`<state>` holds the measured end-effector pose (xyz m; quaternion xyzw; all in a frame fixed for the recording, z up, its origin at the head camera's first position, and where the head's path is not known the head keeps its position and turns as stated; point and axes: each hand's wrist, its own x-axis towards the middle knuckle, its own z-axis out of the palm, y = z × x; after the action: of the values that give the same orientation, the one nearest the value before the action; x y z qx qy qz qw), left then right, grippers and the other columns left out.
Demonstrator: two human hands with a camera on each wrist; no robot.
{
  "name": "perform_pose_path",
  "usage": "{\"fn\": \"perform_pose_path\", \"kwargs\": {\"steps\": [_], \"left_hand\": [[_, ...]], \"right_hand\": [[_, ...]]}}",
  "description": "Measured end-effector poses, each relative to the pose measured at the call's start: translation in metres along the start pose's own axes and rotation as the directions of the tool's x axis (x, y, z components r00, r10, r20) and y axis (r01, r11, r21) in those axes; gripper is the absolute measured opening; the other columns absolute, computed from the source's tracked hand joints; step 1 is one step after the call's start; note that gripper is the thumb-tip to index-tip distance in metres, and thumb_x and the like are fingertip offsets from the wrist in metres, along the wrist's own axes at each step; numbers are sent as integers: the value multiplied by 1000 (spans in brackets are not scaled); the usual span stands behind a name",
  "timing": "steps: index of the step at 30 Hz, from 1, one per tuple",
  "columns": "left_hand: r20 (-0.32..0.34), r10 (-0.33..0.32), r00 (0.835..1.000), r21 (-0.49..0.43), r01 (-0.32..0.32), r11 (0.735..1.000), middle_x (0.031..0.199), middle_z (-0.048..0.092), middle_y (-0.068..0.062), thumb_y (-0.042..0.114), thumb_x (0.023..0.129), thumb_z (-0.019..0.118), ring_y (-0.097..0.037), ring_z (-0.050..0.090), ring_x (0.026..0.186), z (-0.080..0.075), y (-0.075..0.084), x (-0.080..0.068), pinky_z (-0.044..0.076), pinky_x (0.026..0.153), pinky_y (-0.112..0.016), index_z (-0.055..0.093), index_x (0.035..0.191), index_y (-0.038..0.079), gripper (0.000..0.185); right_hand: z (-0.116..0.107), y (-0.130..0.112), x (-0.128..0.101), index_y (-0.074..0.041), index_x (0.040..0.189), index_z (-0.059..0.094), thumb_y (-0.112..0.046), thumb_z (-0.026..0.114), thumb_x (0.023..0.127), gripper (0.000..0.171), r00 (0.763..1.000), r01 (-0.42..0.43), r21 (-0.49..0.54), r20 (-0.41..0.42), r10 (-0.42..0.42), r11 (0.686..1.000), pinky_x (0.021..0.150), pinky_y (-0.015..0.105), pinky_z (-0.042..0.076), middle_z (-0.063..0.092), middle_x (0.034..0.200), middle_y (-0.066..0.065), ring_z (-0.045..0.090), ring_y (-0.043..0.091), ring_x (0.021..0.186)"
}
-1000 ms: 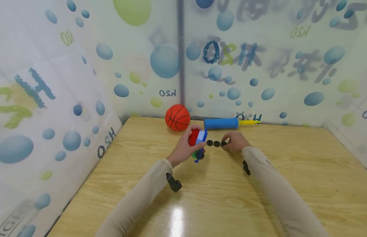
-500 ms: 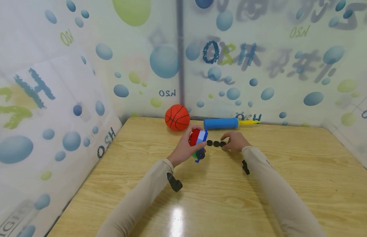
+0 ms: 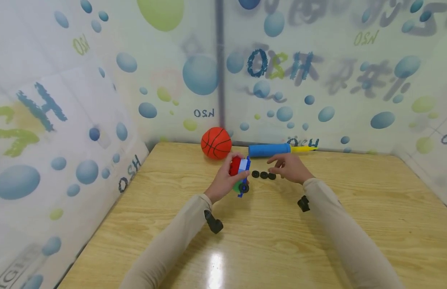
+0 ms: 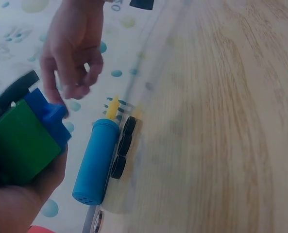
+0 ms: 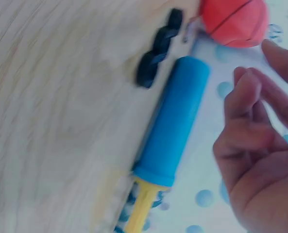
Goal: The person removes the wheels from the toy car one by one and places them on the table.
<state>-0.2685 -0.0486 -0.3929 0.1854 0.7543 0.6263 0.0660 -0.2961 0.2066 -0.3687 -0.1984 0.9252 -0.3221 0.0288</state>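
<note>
Wooden table (image 3: 353,224), hands (image 3: 223,180) near its far edge.

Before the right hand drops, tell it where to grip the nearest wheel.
Probably pinch the end wheel by its rim, from above. It lies flat on the table, and a second wheel sits close beside it, so only the outer and front-back edges look free for the fingers.

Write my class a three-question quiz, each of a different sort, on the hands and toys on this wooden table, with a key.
1. True or false: the right hand grips a wheel.
2. How many loose black wheels lie in the row?
3. The left hand holds: A the basketball, B the toy block vehicle, C the blue air pump.

Key: 1 false, it hovers empty; 2 three; 3 B.
</note>
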Motion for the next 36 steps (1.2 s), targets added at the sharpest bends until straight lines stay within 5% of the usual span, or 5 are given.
{"fn": "perform_pose_path", "kwargs": {"steps": [5,17,25,36], "left_hand": [[-29,72,997,65,-70,995,143,52,-4,26,103,57,-27,62,111,0,-1,1,54,96,-40,58,133,25,30],[-46,58,997,-3,-58,998,141,54,-3,28,106,50,-27,61,116,1,3,-1,52,103,-44,58,134,26,29],[-56,66,996,-20,-67,998,143,53,0,28,107,47,-25,51,128,3,5,0,47,107,-48,59,133,25,29],[-52,79,995,-61,-83,995,146,51,-2,26,107,47,-26,51,128,4,4,3,47,106,-45,58,135,19,31]], "right_hand": [[-1,-16,-8,-9,117,71,-18,69,95,24,996,88,97,-31,-85,991,62,35,55,75,92,19,66,25,65],[18,-46,-22,-6,124,68,-11,72,92,33,977,193,327,28,-213,925,68,38,59,73,90,9,66,23,69],[32,-52,-21,-7,124,67,-9,73,91,34,960,235,361,59,-274,902,69,48,60,71,90,12,69,30,72],[41,-61,-21,-5,121,68,-10,73,91,31,959,218,385,85,-270,897,68,49,60,72,92,14,66,18,69]]}}
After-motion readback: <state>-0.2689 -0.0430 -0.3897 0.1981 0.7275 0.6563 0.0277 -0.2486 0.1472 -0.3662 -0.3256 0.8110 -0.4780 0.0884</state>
